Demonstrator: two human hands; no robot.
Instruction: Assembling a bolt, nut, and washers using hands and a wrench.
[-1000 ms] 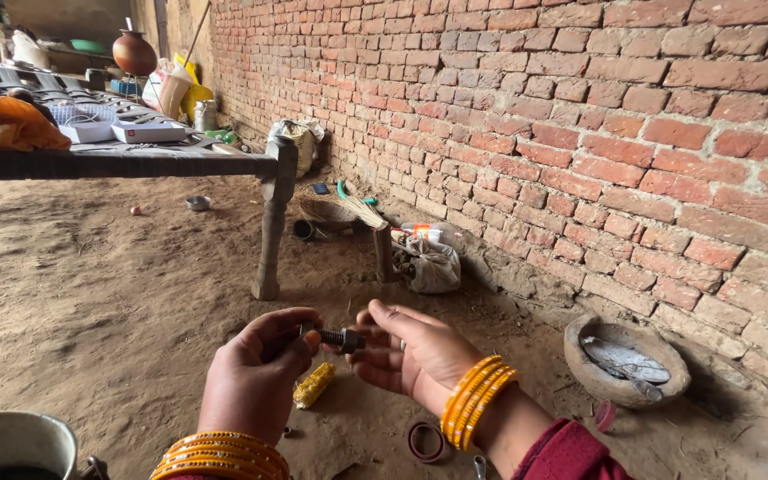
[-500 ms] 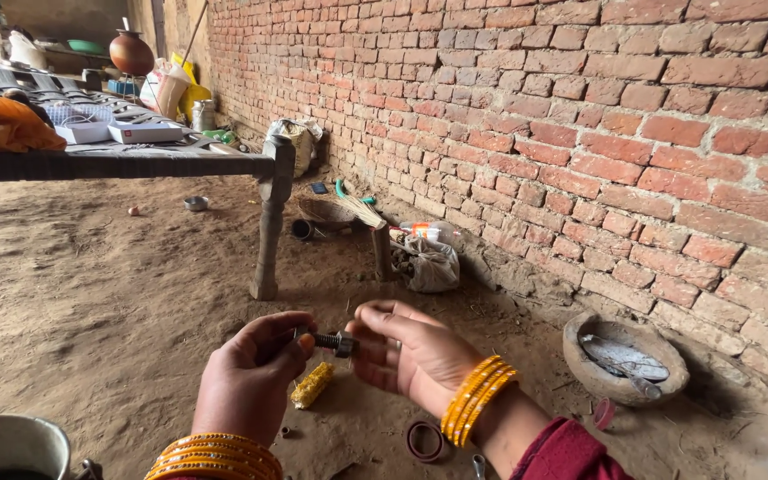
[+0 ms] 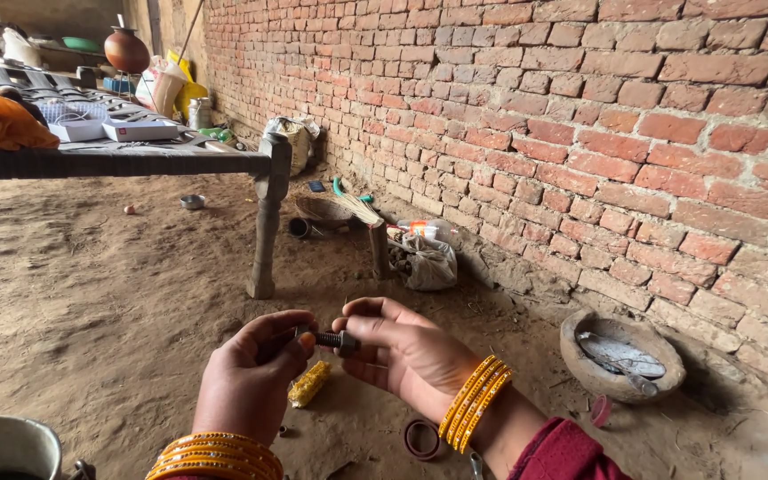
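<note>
My left hand (image 3: 246,382) and my right hand (image 3: 402,351) meet low in the middle of the view, both wearing yellow bangles. Between their fingertips they hold a small dark threaded bolt (image 3: 326,339) with a nut on it. The left fingers pinch one end, the right thumb and fingers pinch the nut end. Below the hands a yellow corn cob (image 3: 308,384) lies on the dirt floor.
A wooden cot (image 3: 264,169) carrying boxes and orange cloth stands at the left. A brick wall (image 3: 580,133) runs along the right, with a clay bowl (image 3: 620,360), a cloth bag (image 3: 427,260) and a basket (image 3: 331,211) at its foot. A metal pot (image 3: 6,444) sits bottom left, a dark ring (image 3: 421,438) by my wrist.
My hands have stayed together on the bolt, with the fingers shifting slightly around it. Nothing else has moved.
</note>
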